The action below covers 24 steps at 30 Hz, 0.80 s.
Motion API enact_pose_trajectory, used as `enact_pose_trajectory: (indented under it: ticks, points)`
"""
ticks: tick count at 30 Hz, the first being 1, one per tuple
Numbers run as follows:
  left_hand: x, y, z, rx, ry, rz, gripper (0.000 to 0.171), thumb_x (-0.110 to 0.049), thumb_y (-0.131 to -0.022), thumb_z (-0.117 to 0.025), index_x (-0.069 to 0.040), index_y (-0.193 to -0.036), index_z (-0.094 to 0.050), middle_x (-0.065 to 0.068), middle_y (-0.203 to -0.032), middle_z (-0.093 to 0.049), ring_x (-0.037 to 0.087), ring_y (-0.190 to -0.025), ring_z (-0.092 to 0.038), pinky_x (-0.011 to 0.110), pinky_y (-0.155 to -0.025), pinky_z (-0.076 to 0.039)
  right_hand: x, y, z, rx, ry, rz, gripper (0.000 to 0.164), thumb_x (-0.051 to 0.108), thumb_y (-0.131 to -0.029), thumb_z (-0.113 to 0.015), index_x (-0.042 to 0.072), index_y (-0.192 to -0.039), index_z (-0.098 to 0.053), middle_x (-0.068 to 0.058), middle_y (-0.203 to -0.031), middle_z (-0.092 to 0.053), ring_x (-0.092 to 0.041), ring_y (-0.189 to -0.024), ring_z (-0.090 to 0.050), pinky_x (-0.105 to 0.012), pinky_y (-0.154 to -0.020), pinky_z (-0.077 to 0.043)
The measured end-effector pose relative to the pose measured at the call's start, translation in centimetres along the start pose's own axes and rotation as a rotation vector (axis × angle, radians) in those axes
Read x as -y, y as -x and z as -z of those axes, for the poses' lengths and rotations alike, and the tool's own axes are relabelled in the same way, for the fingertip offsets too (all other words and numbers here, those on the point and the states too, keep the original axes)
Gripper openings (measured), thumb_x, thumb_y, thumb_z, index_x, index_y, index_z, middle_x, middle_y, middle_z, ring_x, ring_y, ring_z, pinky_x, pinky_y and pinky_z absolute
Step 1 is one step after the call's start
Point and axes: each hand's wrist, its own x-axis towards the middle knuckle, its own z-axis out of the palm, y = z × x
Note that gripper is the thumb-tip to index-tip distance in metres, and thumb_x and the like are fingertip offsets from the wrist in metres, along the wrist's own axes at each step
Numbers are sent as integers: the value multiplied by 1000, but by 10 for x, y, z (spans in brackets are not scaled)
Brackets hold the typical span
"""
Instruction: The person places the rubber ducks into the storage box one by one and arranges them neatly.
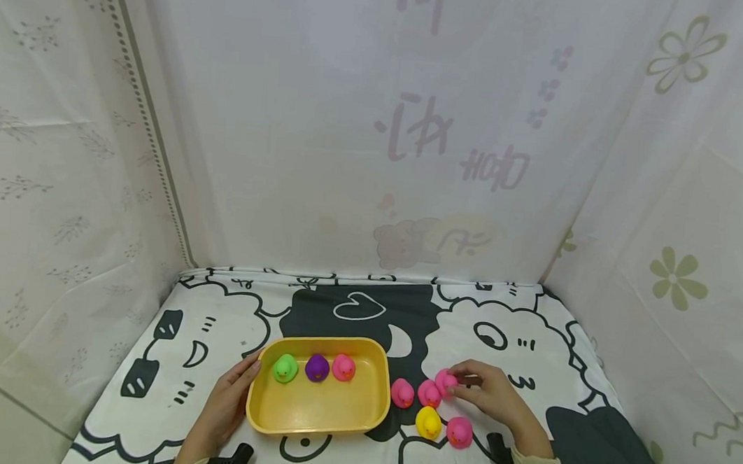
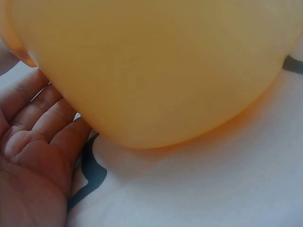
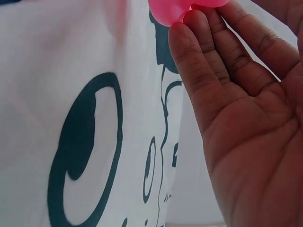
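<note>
A yellow plastic tray (image 1: 317, 418) holds a green rubber duck (image 1: 285, 369), a purple rubber duck (image 1: 317, 368) and a pink rubber duck (image 1: 343, 367) in a row. At its left end my left hand (image 1: 229, 398) grips the rim, with fingers (image 2: 61, 111) against the outer wall in the left wrist view. To the right of the tray, my right hand (image 1: 492, 392) pinches a pink rubber duck (image 1: 445, 381) between thumb and fingers. Close to it sit other pink ducks (image 1: 402, 393) and a yellow rubber duck (image 1: 429, 423). The right wrist view shows only part of the pink ducks (image 3: 170, 9).
A black-and-white cartoon cloth (image 1: 208, 335) covers the table. Pale printed curtains (image 1: 352, 119) enclose it at the back and on both sides. A black device (image 1: 231, 461) is at the left wrist, another (image 1: 499, 449) at the right.
</note>
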Motion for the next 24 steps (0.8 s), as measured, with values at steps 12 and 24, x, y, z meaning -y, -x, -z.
enact_pose_trajectory:
  ticks: [12,24]
  points:
    - [-1,2,0,-4,-8,12,68,-44,-102,-56,-6,-155,-38,12,-160,-33,-9,-116,-52,16,-96,-47,9,-15,0,-12,4,67,27,28,-87,-81,22,-112,-71,8,-108,-70,-13,-98,-68,-37,-89,-59]
    - [-2,0,1,10,17,29,66,-44,-102,-56,-10,-156,-36,6,-160,-34,-9,-118,-52,17,-100,-45,40,-37,-1,56,-61,152,28,28,-88,-80,22,-113,-70,6,-110,-69,-16,-102,-67,-42,-93,-57]
